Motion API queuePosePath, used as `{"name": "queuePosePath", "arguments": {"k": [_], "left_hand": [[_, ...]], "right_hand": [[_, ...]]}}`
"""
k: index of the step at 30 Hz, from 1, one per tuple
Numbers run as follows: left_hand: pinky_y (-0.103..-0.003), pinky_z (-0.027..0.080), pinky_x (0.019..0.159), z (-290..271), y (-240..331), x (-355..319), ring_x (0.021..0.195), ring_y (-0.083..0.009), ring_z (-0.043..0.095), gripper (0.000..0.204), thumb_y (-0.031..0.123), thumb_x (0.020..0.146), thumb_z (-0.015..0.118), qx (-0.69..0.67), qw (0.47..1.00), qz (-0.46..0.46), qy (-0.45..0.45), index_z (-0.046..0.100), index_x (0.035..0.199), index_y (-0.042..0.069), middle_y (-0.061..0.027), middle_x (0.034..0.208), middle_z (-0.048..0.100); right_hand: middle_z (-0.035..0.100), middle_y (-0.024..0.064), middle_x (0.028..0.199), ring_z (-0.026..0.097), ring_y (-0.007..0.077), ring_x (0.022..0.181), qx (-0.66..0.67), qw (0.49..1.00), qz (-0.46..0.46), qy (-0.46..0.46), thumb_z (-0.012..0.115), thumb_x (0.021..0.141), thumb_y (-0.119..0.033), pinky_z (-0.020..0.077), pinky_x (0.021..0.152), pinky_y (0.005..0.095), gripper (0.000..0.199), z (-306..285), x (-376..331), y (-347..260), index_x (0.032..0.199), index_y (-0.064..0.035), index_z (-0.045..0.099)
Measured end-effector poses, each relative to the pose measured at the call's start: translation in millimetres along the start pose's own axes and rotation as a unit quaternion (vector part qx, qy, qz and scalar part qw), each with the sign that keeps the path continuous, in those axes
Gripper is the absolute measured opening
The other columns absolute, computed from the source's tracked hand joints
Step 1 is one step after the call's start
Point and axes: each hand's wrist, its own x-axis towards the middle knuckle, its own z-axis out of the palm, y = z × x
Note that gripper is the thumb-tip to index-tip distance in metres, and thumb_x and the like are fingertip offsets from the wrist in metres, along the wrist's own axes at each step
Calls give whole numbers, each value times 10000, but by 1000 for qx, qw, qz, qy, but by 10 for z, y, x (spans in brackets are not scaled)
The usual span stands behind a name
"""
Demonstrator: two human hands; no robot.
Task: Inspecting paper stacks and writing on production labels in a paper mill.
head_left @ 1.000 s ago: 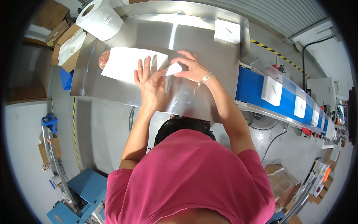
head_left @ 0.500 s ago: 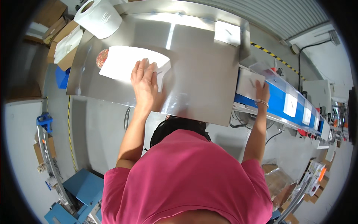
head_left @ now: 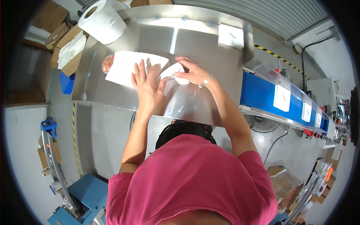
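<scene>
A fanned row of white paper pieces (head_left: 122, 67) lies on the steel table, possibly flat bags or folded sheets. My left hand (head_left: 147, 84) rests on its right part, fingers stretched out and spread. At the row's right end my right hand (head_left: 193, 73) pinches the edge of a white paper piece (head_left: 173, 71) between thumb and fingers. Whether that piece is separate from the row, I cannot tell. A round red-and-white patterned thing (head_left: 107, 63) shows at the left end, partly covered by the paper.
A big white roll (head_left: 103, 23) stands at the table's back left corner. One white piece (head_left: 231, 36) lies at the back right. To the right runs a blue conveyor belt (head_left: 258, 92) carrying several white pieces (head_left: 282, 98). Beyond the left edge are cardboard boxes (head_left: 75, 64).
My right hand has let go of a white piece on the belt's near end and swung left to the paper row. That belt end is now bare. My left hand stays on the row.
</scene>
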Motion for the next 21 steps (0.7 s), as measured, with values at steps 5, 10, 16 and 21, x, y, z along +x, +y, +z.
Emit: {"name": "queuePosePath", "arguments": {"k": [5, 10, 16, 21], "left_hand": [[-509, 304, 1060, 2, -196, 29, 1321, -421, 357, 425, 85, 815, 665, 31, 999, 26, 1, 585, 1231, 57, -242, 1397, 423], [-481, 337, 1051, -16, -201, 8, 1276, -400, 420, 319, 10, 823, 617, 14, 1000, 20, 15, 647, 1140, 41, -201, 1349, 496], [-488, 307, 1068, 48, -185, -17, 1305, -404, 377, 298, -16, 783, 632, -4, 999, 19, 35, 678, 1067, 63, -188, 1368, 475], [-531, 204, 1107, 15, -160, -1, 1348, -409, 315, 281, -10, 778, 626, 2, 1000, 16, 24, 690, 1034, 86, -184, 1409, 436]], "right_hand": [[618, 71, 1066, 561, 142, 944, 176, 960, 110, 190, 614, 931, -237, 460, 861, 289, 355, -415, -780, 527, 1177, 11, 553], [635, 229, 1118, 596, 344, 1068, -158, 872, 302, 351, 625, 874, -434, 443, 936, 411, 579, -1394, -1729, 975, 1167, 61, 566], [592, 234, 1176, 555, 367, 1112, -537, 653, 314, 432, 722, 769, -437, 447, 931, 451, 667, -1518, -1884, 636, 1229, 17, 554], [582, 112, 1193, 562, 267, 1104, -250, 950, -15, 185, 784, 752, -273, 483, 903, 382, 566, -572, -694, 108, 1228, -70, 556]]}}
